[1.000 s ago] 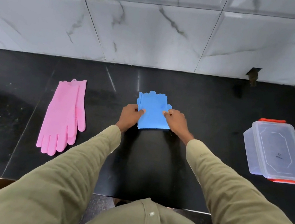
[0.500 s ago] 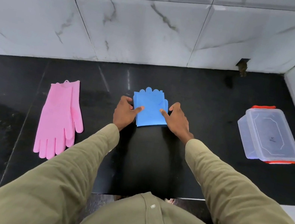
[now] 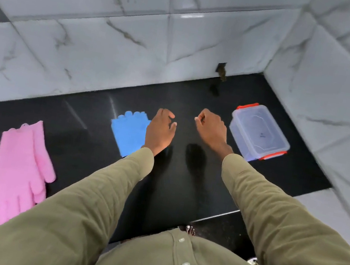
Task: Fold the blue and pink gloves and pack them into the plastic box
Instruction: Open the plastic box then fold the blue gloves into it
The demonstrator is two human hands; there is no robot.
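Nearest the person, at the left of the black counter [image 3: 88, 140], the pink gloves [image 3: 19, 171] lie flat and unfolded, stacked, fingers pointing back toward the counter's front edge, well apart from both hands. Farther in, near the middle, the blue gloves [image 3: 126, 132] lie folded into a short block with the scalloped ends facing the tiled wall. The left hand [image 3: 160, 129] hangs over the block's right edge, loosely curled, fingers apart and gripping nothing; whether it touches the blue I cannot tell. To its right the right hand [image 3: 211, 128] hovers above bare counter, fingers bent in a loose half-fist, also empty. Just beyond it, toward the right-hand corner, stands the plastic box [image 3: 260, 133], its clear lid on and the red clips at both short ends; its long axis runs slantwise away from the person, front right to back left. So the box lies just right of the right hand, the nearer hand by far, and both hands seem headed that way. By my reading the lid must come off first, and nothing is packed yet
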